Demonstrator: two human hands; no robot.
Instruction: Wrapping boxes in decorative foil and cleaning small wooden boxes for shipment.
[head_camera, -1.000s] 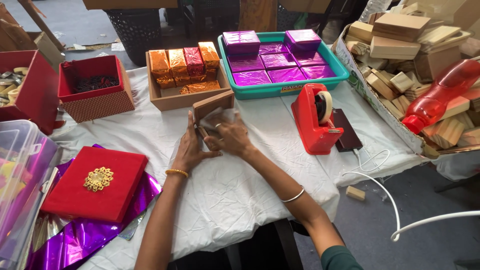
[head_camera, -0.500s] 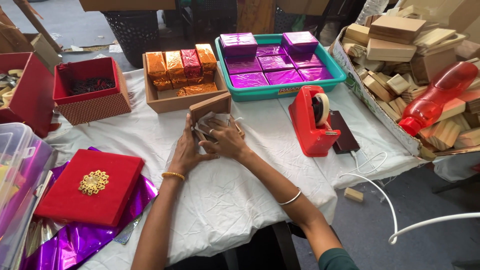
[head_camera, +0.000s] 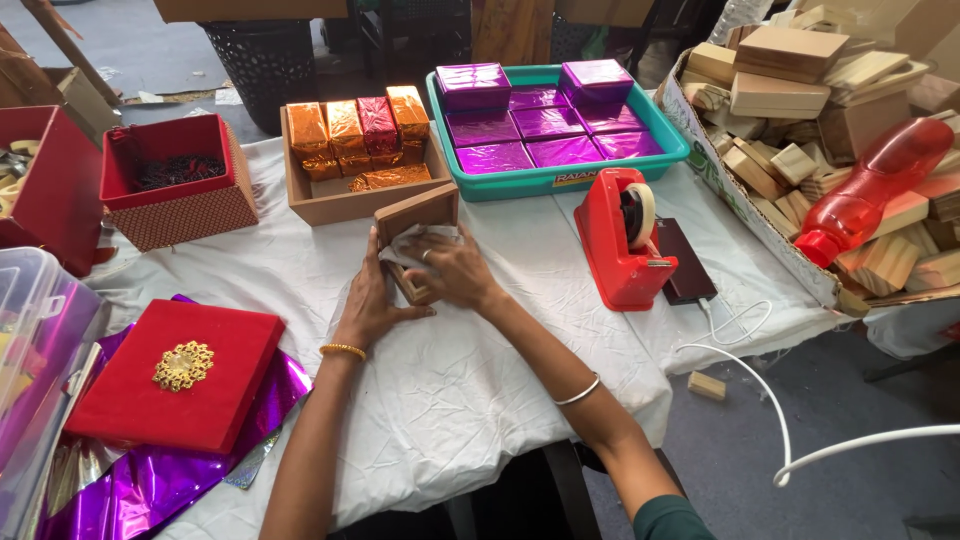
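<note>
The small wooden box (head_camera: 415, 225) stands on edge at the middle of the white-covered bench (head_camera: 470, 380), just in front of the open wooden tray (head_camera: 335, 200) of orange and red foil-wrapped blocks (head_camera: 355, 130). The left hand (head_camera: 372, 305) braces the box's near lower side, fingers curled against it. The right hand (head_camera: 455, 272) presses a pale sheet (head_camera: 405, 250) over the box face, fingers clenched onto sheet and box together.

To do this step well, in my judgement:

1. Keep the left hand steady as the anchor (the box stands tilted and could tip).
2. Smooth the sheet flat from the centre outward before creasing at the edges.
3. Hold the fold down with one hand while reaching for the red tape dispenser (head_camera: 625, 240), which stands near on the right.
</note>
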